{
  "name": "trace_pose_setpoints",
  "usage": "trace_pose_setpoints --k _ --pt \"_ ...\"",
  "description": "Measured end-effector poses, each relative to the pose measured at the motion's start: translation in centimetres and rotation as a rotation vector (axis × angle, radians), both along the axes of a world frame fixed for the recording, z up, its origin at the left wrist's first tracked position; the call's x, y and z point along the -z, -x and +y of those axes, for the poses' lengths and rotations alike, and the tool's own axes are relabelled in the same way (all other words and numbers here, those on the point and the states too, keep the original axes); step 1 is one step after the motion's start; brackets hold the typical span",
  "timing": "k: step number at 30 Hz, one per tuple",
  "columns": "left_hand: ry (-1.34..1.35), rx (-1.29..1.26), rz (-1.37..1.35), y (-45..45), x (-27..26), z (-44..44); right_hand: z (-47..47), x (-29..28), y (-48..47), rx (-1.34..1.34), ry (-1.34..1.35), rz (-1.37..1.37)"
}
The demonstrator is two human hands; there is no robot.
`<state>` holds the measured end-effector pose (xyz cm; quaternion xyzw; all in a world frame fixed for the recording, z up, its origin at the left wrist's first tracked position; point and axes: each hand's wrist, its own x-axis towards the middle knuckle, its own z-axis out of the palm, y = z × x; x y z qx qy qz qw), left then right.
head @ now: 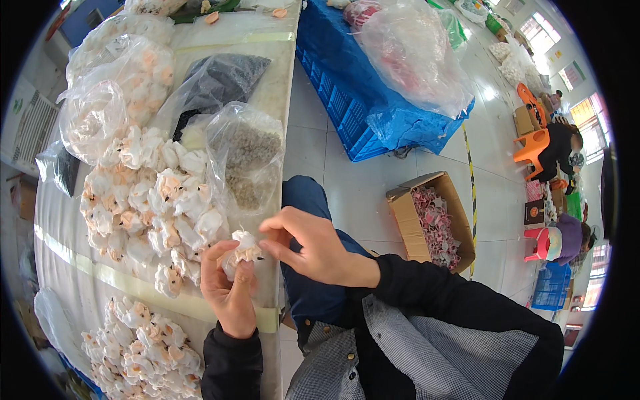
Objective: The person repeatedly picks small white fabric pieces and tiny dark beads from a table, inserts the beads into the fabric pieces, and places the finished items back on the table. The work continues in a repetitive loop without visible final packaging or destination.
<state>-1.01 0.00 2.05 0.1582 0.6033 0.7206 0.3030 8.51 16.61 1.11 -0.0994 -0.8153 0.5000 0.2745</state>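
My left hand [231, 285] holds a small white and peach artificial flower head [246, 250] between thumb and fingers at the table's near edge. Just right of the flower, my right hand [310, 247] is raised with thumb and forefinger slightly apart; whether something thin is between them cannot be told. Left of my hands lies a pile of similar white and peach flower heads [150, 210], and a second pile [145, 350] is below it. A clear plastic bag of grey-beige small pieces [252, 165] lies just above my hands.
A bag of black material [225, 80] and large bags of flowers [145, 75] are farther up the table. On the floor stand a blue crate [340, 107] under plastic bags and a cardboard box [412, 225] of pink pieces. Two people sit at the far right.
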Motion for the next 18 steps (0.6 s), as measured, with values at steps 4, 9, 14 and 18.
trace_pose_setpoints --k 4,9,14,18 --pt "0.068 -0.073 0.183 -0.4 0.6 0.0 -0.5 -0.1 -0.4 -0.050 -0.175 0.059" --pt "0.067 -0.017 0.176 -0.4 -0.9 0.0 -0.9 -0.4 0.2 -0.103 -0.128 0.074" --pt "0.178 0.106 0.632 0.1 -1.5 0.6 0.2 -1.4 -0.2 -0.179 -0.071 -0.035" --pt "0.255 0.172 0.758 0.6 -1.6 0.2 0.7 -1.1 -0.1 -0.244 -0.115 -0.055"
